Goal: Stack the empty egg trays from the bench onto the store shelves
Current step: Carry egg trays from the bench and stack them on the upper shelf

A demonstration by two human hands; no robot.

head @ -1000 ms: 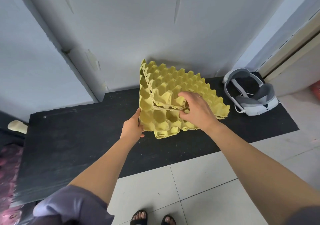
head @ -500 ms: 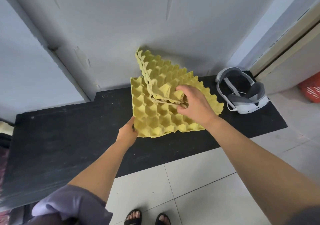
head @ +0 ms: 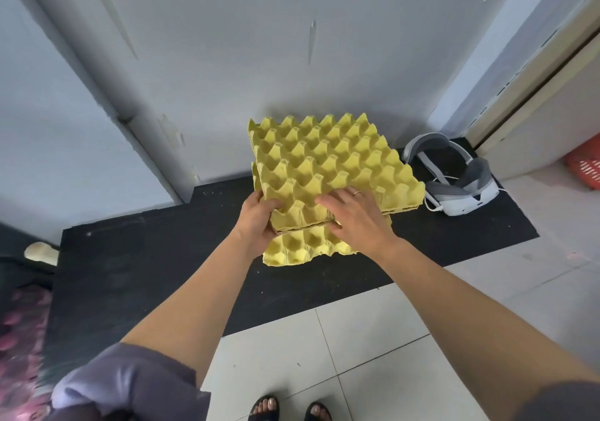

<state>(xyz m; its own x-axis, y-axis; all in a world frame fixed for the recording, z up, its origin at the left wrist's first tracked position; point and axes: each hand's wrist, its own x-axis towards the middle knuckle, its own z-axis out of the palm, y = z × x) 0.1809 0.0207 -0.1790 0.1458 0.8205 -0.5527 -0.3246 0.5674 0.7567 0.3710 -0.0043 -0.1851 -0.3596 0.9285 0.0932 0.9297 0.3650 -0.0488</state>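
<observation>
Against the grey wall (head: 227,63) runs the black bench (head: 146,274), with pale floor tiles (head: 373,339) on its near side. Right of centre on the bench sit the yellow pulp egg trays, cups up and empty. The top tray (head: 331,160) lies skewed over the lower tray (head: 302,248), pushed far and right, so the lower one's near strip sticks out toward the person. The top tray's near edge looks layered, perhaps several nested, though the count cannot be told. Right of the trays, apart from them, rests a white headset (head: 454,180); a red basket (head: 584,167) shows at the far right edge.

Both hands meet the top tray at its near edge, so the whole tray extends away from the grip toward the wall. It is roughly square, with no clear long axis. The left hand (head: 256,222) clasps the near-left corner, thumb over the rim. The right hand (head: 357,219) lies flat on the cups just beside it, fingers spread, gripping nothing. Neither hand is clearly nearer. No shelves are in view, so a lift will likely need a turn away from the bench.
</observation>
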